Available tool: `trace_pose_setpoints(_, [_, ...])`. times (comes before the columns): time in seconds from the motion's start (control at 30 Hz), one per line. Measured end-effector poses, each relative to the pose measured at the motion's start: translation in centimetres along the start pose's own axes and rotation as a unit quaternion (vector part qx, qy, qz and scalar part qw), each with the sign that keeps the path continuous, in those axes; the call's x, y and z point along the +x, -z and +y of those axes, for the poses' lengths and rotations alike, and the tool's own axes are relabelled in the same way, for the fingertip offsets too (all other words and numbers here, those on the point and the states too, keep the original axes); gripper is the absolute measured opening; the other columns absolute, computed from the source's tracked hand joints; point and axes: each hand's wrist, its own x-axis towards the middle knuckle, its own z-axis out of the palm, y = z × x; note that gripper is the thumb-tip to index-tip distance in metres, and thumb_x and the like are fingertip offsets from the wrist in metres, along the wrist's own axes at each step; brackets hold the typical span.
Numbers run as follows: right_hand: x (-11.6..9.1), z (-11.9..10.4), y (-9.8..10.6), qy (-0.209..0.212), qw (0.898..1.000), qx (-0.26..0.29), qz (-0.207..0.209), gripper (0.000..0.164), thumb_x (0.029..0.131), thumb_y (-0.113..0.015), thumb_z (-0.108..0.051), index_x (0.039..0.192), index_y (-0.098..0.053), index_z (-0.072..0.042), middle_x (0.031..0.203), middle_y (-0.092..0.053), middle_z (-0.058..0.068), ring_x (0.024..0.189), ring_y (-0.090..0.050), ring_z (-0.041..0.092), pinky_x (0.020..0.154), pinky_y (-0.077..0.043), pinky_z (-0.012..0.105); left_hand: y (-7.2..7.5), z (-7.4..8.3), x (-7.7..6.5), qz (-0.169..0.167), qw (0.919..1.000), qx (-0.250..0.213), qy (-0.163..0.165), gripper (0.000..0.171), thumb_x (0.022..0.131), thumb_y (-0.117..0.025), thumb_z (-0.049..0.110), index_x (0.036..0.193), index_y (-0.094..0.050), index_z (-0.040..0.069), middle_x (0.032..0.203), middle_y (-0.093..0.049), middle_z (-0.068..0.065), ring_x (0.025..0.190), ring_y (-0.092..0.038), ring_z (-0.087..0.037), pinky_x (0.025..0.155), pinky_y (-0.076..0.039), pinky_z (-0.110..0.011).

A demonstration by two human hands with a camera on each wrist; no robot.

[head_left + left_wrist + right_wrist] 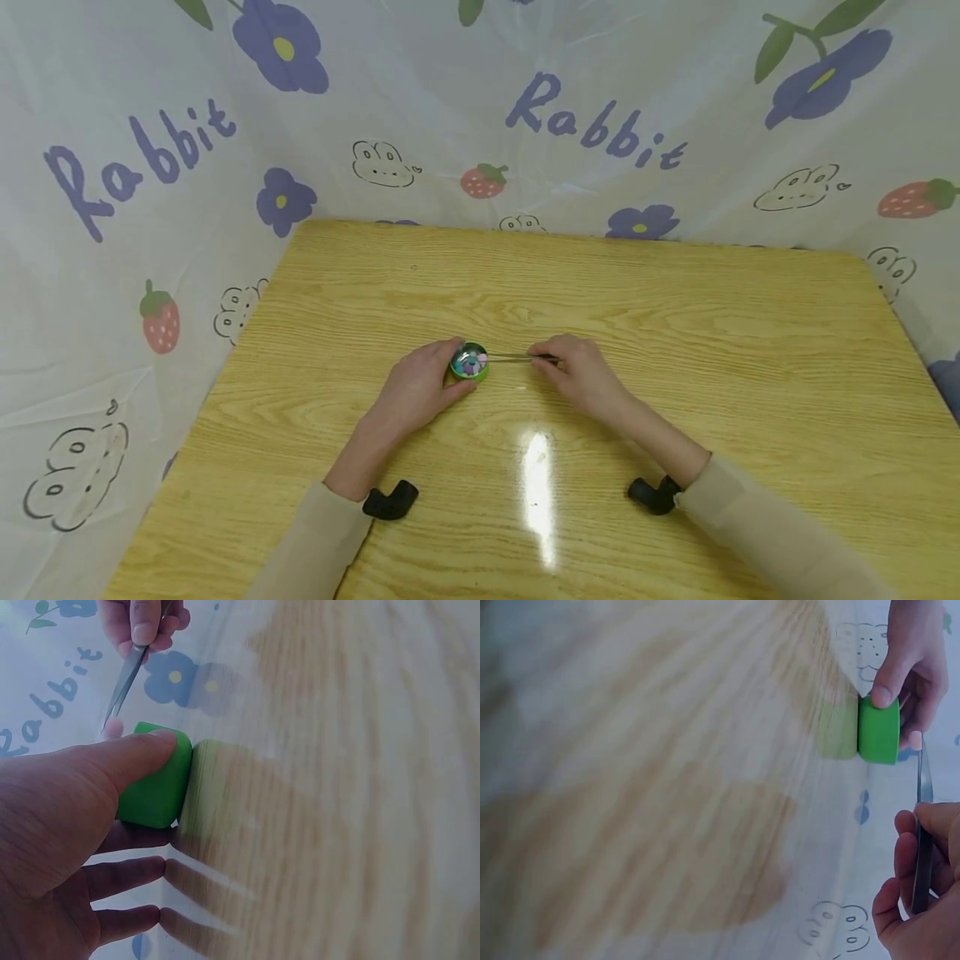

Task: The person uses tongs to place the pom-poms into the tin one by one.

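A small round green container [477,377] stands on the wooden table, with several small pink, purple and teal pieces [470,364] inside its dark interior. My left hand [420,385] holds it from the left, thumb against the near side in the left wrist view. From the right, my right hand [587,379] pinches metal tweezers [926,780] between thumb and fingers. Their tips point left and grip a small pink piece [113,727] just above the container's rim. What the pieces are made of cannot be made out.
The wooden table [645,300] has a glossy top with a bright reflection in front of the hands. Behind and to the left hangs a white curtain [420,92] printed with rabbits, flowers and strawberries. A black curved piece [392,502] sits at each wrist.
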Motion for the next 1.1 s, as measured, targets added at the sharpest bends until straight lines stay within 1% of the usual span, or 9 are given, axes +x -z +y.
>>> trace_pose_setpoints(0.27, [0.24, -0.28, -0.4, -0.009, 1.0, 0.002, -0.004, 0.015, 0.095, -0.071, -0.001, 0.109, -0.077, 0.002, 0.104, -0.074, 0.014, 0.095, -0.07, 0.029, 0.078, -0.06, 0.042, -0.08, -0.01, 0.02, 0.0, 1.0, 0.0, 0.001, 0.069, 0.094, -0.077, 0.038, 0.145, -0.053, -0.002, 0.138, -0.061, -0.021, 0.124, -0.061, -0.037, 0.102, -0.051, -0.051])
trace_pose_setpoints(0.7, [0.28, -0.49, -0.47, -0.006, 1.0, 0.008, -0.003, 0.015, 0.095, -0.071, 0.001, 0.109, -0.076, 0.003, 0.104, -0.074, 0.014, 0.094, -0.07, 0.029, 0.077, -0.06, 0.041, -0.15, -0.03, 0.09, 0.004, 1.0, 0.003, -0.003, 0.069, 0.093, -0.078, 0.038, 0.145, -0.054, -0.002, 0.136, -0.063, -0.021, 0.123, -0.062, -0.037, 0.1, -0.051, -0.051])
trace_pose_setpoints(0.9, [0.18, -0.22, -0.47, 0.0, 1.0, 0.009, 0.002, 0.016, 0.094, -0.072, 0.001, 0.109, -0.076, 0.003, 0.103, -0.074, 0.013, 0.093, -0.071, 0.028, 0.077, -0.06, 0.04, -0.16, -0.06, 0.11, 0.004, 1.0, 0.001, -0.002, 0.069, 0.094, -0.077, 0.038, 0.145, -0.054, -0.001, 0.137, -0.062, -0.021, 0.124, -0.061, -0.037, 0.101, -0.051, -0.052])
trace_pose_setpoints(1.1, [-0.12, -0.1, -0.16, -0.017, 1.0, 0.001, 0.003, 0.016, 0.095, -0.073, -0.002, 0.109, -0.077, 0.0, 0.105, -0.075, 0.011, 0.096, -0.07, 0.026, 0.079, -0.059, 0.041, -0.16, -0.17, 0.08, 0.002, 1.0, 0.003, 0.001, 0.069, 0.094, -0.077, 0.039, 0.145, -0.054, -0.001, 0.136, -0.062, -0.021, 0.123, -0.062, -0.037, 0.1, -0.052, -0.052])
